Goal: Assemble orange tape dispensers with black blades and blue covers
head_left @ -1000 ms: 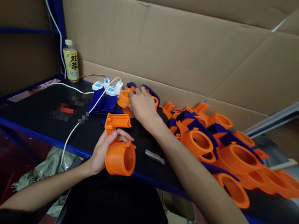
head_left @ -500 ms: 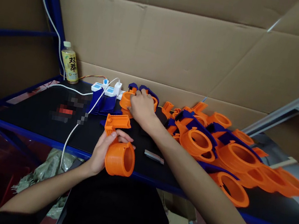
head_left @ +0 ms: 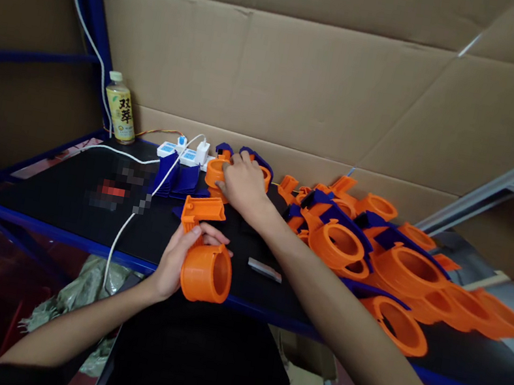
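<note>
My left hand [head_left: 176, 258] is closed around the orange frame of a tape dispenser [head_left: 206, 274], held upright over the table's front edge. Its round hub faces right and its flat orange head is at the top. Farther back, my right hand [head_left: 245, 182] reaches down over an orange-and-blue tape dispenser [head_left: 215, 172], fingers curled against it; the fingertips are partly hidden. Another orange-and-blue dispenser [head_left: 265, 173] shows just behind that hand. Stacked blue plastic plates [head_left: 185, 180] stand left of it.
Many orange-and-blue tape dispensers [head_left: 340, 244] are heaped on the right. A white power strip [head_left: 165, 149] with a cable lies at the back, a drink bottle [head_left: 121, 109] at the left corner. A small pale strip [head_left: 264, 269] lies on the black tabletop [head_left: 62, 198]. Cardboard [head_left: 282, 77] walls the back.
The dispenser under my right hand has shifted slightly to the left, along with the fingers on it. My left hand and its tape dispenser frame stay almost still.
</note>
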Available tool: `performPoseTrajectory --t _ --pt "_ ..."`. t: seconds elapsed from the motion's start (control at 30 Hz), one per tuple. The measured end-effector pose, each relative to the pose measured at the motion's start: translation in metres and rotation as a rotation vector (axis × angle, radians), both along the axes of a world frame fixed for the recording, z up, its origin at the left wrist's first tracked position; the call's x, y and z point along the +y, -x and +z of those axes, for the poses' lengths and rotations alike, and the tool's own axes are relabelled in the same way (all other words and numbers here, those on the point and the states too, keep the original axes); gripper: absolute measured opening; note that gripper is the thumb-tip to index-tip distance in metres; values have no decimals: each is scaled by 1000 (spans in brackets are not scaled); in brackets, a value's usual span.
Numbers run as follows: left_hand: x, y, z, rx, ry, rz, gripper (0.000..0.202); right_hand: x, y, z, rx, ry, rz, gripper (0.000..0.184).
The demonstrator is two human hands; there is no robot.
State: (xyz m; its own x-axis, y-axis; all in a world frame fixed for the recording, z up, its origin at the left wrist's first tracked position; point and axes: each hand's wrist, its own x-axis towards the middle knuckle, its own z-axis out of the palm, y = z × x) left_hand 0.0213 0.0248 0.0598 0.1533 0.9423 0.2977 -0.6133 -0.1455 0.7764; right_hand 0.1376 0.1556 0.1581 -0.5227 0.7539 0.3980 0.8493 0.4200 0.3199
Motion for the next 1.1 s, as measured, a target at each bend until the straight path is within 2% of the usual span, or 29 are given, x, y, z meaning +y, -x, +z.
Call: performPoseTrajectory --t 0.83,0.97,1.1 --pt "0 0 2 15 30 6 39 1 -11 1 32 65 29 31" --pt "-1 0 4 -16 72 -5 39 -4 -13 10 58 57 65 34" --pt "-2 1 9 -58 182 -47 43 -33 -29 29 177 50 116 35"
